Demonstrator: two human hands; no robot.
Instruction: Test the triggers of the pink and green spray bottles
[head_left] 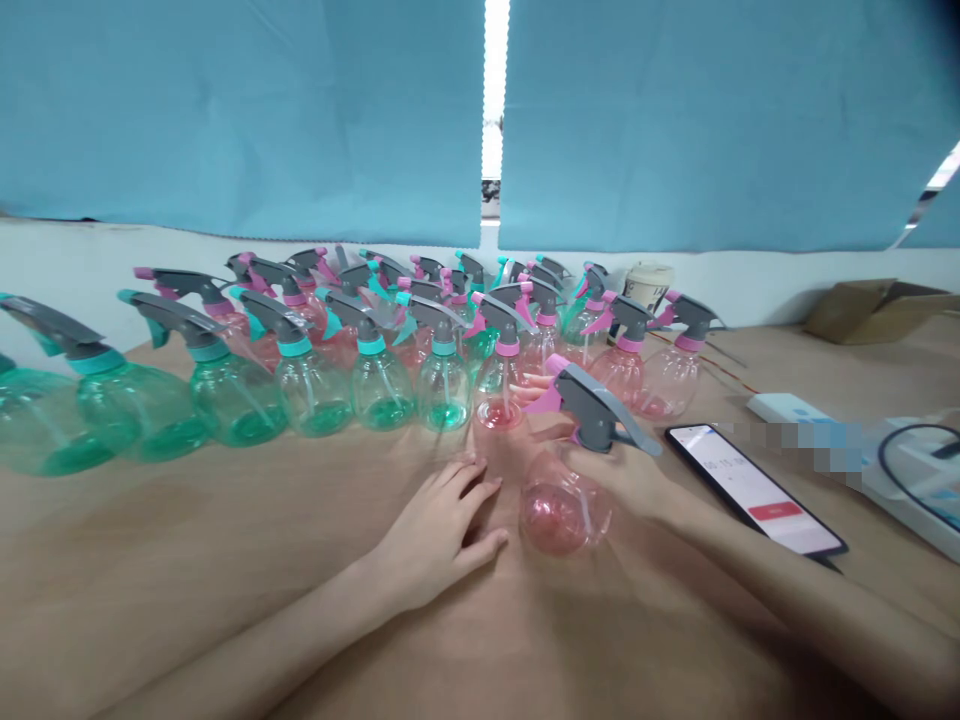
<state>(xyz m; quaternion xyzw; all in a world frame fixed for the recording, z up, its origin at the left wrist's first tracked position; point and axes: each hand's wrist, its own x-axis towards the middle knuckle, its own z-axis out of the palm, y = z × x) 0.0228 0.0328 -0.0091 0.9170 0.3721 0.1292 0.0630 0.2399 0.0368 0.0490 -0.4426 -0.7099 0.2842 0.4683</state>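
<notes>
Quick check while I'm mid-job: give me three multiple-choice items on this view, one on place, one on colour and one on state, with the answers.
1. Where is the phone?
A) Right of the right hand
B) Behind the paper cup
C) Under the left hand

2. What colour are the bottles at the left end?
A) Pink
B) Teal
C) Yellow

3. What is the left hand doing?
A) Gripping a bottle
B) Holding the phone
C) Resting open on the table

1: A, it lies beside the hand gripping the pink spray bottle.
2: B, their plastic and collars show teal.
3: C, its spread fingers hold nothing.
</notes>
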